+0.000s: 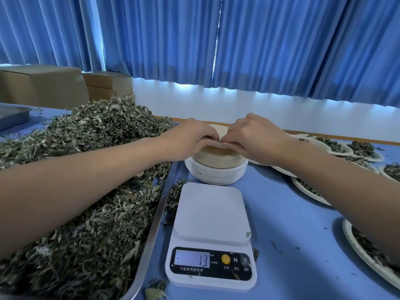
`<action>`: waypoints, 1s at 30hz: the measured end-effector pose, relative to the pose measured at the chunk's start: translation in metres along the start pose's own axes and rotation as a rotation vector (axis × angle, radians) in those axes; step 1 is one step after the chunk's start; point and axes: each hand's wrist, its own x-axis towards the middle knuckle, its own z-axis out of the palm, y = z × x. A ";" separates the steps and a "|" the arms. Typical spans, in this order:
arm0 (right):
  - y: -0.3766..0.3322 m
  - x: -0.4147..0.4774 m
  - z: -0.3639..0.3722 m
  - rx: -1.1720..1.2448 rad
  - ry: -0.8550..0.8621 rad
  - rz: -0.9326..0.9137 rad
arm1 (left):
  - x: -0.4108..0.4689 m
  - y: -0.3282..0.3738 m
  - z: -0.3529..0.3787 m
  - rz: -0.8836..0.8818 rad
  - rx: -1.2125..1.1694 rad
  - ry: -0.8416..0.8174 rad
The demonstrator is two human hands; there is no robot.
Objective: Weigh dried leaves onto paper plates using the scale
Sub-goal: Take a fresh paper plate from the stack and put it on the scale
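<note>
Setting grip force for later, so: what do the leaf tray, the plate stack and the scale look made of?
Leaf tray: likely stainless steel, its bare rim grey and reflective. Plate stack: paper or pulp, matte white and tan with crimped edges; the top plate curls where left hand and right hand pinch it. Scale: apparently plastic, smooth matte white, glossy black panel.

Daylight filters through the blue curtains (281, 40) at 12 o'clock and tints the scene blue. Glare shows at the curtain gap and below the hem. Soft shadow borders the plate (347, 232) at 4 o'clock. Wide-angle distortion bows the edges. The centre is sharp.
</note>
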 end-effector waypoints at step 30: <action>-0.026 0.016 -0.002 -0.143 -0.034 0.279 | 0.002 0.006 -0.010 -0.101 0.067 0.047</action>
